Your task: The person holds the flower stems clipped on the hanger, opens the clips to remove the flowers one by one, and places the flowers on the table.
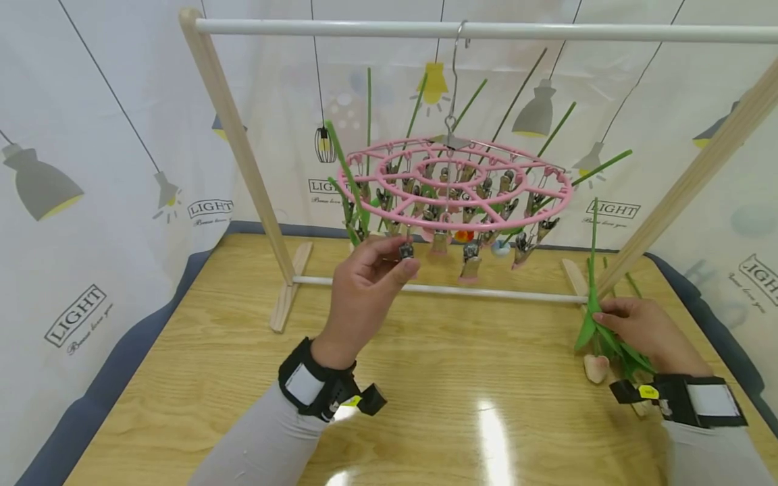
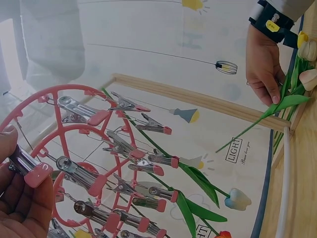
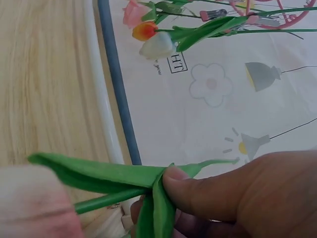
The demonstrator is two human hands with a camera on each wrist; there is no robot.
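My left hand (image 1: 365,287) pinches a metal clip (image 1: 406,252) with pink tips between thumb and fingers, at the near side of a round pink clip hanger (image 1: 474,227). In the left wrist view the clip (image 2: 35,172) hangs by its link from the hanger. Over on the right, my right hand (image 1: 650,331) grips an artificial tulip by its green stem and leaves (image 3: 104,173). Its pale pink bloom (image 1: 596,368) points down and its stem stands up. Several tulips hang bloom-down among the clips, one orange (image 1: 464,236) and one bluish white (image 1: 501,248).
The hanger hooks over the white top bar (image 1: 328,28) of a rack with slanted wooden posts (image 1: 243,148). A white lower rail (image 1: 498,291) runs just above the wooden table (image 1: 200,378). More tulips (image 2: 308,49) lie beneath my right hand. A printed curtain stands behind.
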